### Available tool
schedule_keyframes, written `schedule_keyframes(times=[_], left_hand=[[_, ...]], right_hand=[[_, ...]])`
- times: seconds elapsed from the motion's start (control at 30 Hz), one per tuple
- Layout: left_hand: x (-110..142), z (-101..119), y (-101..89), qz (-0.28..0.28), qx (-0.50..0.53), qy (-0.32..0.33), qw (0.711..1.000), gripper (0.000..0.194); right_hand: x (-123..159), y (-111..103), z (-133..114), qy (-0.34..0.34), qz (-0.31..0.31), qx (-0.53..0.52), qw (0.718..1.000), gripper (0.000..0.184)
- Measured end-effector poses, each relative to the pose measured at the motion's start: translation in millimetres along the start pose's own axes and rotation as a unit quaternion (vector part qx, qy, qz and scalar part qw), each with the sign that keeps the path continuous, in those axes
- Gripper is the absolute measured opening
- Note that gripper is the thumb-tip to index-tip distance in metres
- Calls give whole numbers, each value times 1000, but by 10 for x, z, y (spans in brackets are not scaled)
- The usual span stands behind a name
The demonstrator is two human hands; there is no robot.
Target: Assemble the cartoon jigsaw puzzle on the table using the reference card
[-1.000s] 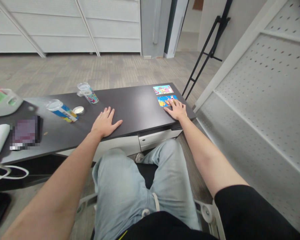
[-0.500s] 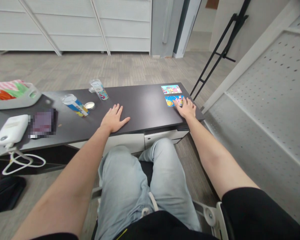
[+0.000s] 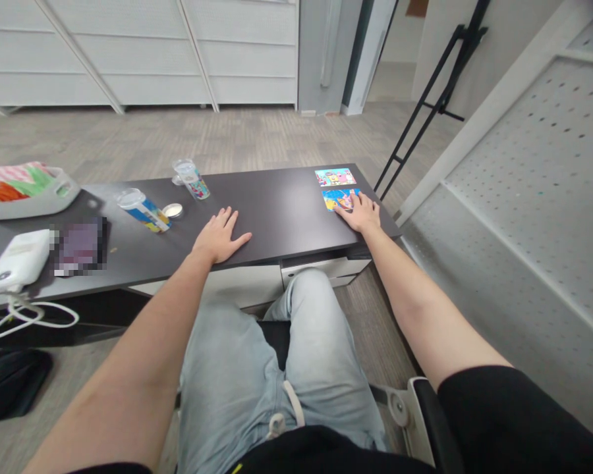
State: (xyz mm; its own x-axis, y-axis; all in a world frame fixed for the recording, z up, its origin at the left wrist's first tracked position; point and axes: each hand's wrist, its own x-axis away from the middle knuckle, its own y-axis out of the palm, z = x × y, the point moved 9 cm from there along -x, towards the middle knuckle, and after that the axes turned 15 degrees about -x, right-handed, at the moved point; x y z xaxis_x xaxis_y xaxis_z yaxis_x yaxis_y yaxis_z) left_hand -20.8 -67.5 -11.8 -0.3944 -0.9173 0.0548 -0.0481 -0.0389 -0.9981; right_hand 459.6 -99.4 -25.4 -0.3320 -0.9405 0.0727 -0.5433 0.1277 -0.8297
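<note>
My left hand [image 3: 218,237] lies flat on the dark tabletop [image 3: 271,210], thumb spread to the right, holding nothing. At the table's right end, my right hand [image 3: 360,214] rests with its fingers on the lower edge of a blue cartoon card [image 3: 332,199]. Just behind that card lies a second, light-blue cartoon card [image 3: 335,177], untouched. To the left of my left hand stand two clear printed containers: a taller one [image 3: 144,210] with blue and yellow print and a smaller cup [image 3: 192,180]. A round white-topped lid [image 3: 172,210] lies between them.
A white basket [image 3: 34,205] with colourful contents sits at the far left. Nearer are a white device [image 3: 20,259] with a looped white cable [image 3: 39,315] and a blurred dark item [image 3: 82,245]. A black stand [image 3: 425,112] and a perforated panel [image 3: 534,178] flank the right side.
The table and its things have shifted slightly left in view, and my legs have moved a little left. Both hands stay in the same places on the table and card.
</note>
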Motion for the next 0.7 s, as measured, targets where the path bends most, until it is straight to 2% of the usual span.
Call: schedule_keyframes(times=[0.7], left_hand=[[-29, -14, 52, -5, -21, -1, 1000, 116]], right_hand=[[-32, 18, 10, -10, 11, 16, 1000, 113]])
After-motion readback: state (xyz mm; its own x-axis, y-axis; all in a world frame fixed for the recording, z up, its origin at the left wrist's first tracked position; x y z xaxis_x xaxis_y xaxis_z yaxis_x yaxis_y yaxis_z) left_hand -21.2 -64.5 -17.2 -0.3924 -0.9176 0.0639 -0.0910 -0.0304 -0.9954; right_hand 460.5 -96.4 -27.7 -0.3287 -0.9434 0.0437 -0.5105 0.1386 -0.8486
